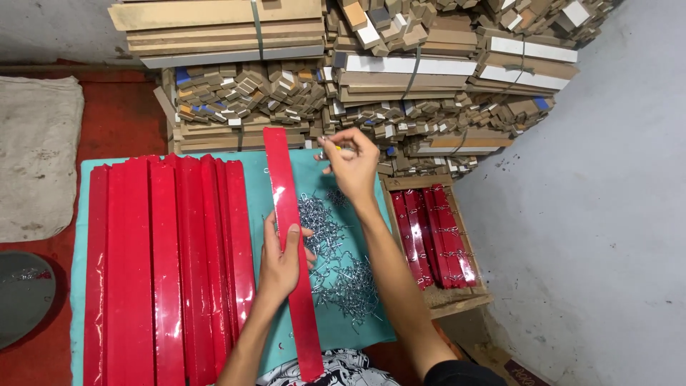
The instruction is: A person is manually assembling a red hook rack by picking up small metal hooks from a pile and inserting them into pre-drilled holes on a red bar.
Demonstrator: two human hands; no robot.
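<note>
We've got the long glossy red plastic strip [289, 236] clamped mid-length in left hand [280, 261] — light, bendy, slick; right hand [351, 166] pinches small metal hook [326, 151].

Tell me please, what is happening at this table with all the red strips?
A person sits at a teal-covered table. The left hand grips one long red strip near its middle. The right hand is raised at the strip's far end, pinching a small metal piece too small to identify. A pile of wire hooks lies beside the strip, a stack of red strips lies to the left, and a wooden tray on the right holds more strips.
</note>
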